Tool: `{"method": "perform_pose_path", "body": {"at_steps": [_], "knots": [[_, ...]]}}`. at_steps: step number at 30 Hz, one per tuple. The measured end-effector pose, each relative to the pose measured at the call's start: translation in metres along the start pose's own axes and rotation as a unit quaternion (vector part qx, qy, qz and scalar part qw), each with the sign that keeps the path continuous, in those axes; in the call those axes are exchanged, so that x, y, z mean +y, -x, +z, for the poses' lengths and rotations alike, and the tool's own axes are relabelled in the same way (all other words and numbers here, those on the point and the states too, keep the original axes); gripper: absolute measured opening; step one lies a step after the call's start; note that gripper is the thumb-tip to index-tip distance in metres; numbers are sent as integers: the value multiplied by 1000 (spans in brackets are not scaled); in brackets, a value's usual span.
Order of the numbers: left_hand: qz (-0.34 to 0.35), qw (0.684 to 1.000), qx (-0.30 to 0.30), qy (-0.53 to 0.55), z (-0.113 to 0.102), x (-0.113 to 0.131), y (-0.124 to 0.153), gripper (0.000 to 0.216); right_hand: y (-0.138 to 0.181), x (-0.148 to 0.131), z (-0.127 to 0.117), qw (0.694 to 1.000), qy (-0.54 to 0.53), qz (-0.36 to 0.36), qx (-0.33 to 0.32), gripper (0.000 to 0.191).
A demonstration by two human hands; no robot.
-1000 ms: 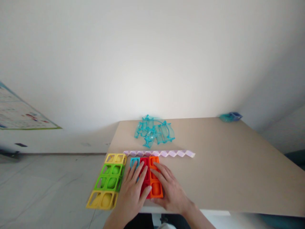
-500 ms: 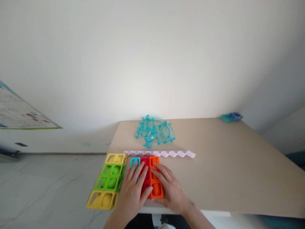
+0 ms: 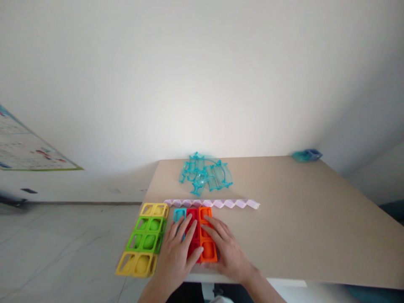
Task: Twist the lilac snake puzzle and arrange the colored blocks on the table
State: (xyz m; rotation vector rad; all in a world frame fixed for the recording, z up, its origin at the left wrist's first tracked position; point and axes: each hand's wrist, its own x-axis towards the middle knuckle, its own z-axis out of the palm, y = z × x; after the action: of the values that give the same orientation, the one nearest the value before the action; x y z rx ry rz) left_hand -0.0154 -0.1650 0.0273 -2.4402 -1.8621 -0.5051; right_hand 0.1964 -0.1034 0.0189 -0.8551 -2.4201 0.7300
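Observation:
A row of square plastic frames lies flat near the table's front edge: blue frames, red frames and orange frames, side by side and touching. Across the blue and red ones rests my left hand, fingers spread, thumb on the nearer red frame. My right hand lies on the orange frames from the right, with fingertips on their surface and its thumb at their near edge. Both palms cover part of the frames. Left of my left hand sits a yellow and green frame panel with rounded yellow and green shapes inside.
Behind the frames runs a lilac zigzag strip. Translucent turquoise plastic pieces are heaped farther back, by the wall. A blue-green object is at the table's far right corner. The table ends close to my body.

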Motion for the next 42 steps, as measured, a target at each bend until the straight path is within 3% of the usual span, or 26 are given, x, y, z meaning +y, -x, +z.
{"method": "perform_pose_path", "body": {"at_steps": [5, 8, 20, 28, 33, 36, 38, 42], "knots": [[-35, 994, 83, 68, 1, 4, 8, 37, 1, 0, 0, 1000, -2, 2, -2, 83], [-68, 986, 127, 87, 2, 9, 16, 34, 1, 1, 2, 1000, -1, 1, 0, 86], [-110, 988, 100, 36, 6, 11, 15, 46, 0, -1, -1, 1000, -11, -3, -2, 81], [-100, 990, 98, 27, 6, 11, 11, 41, 0, 0, 0, 1000, -14, 1, 5, 80], [-97, 980, 162, 67, -11, 0, 12, 23, 1, 1, 1, 1000, -16, -2, -1, 82], [-158, 965, 211, -5, -25, -20, 15, 19, 2, 3, 2, 1000, -17, 2, -8, 83], [-226, 953, 183, -82, -30, -35, 18, 30, 2, 3, 3, 1000, -17, 5, -10, 82], [-345, 929, 45, -130, -28, -56, 27, 71, 2, 4, 4, 1000, -17, 6, -11, 83]]}}
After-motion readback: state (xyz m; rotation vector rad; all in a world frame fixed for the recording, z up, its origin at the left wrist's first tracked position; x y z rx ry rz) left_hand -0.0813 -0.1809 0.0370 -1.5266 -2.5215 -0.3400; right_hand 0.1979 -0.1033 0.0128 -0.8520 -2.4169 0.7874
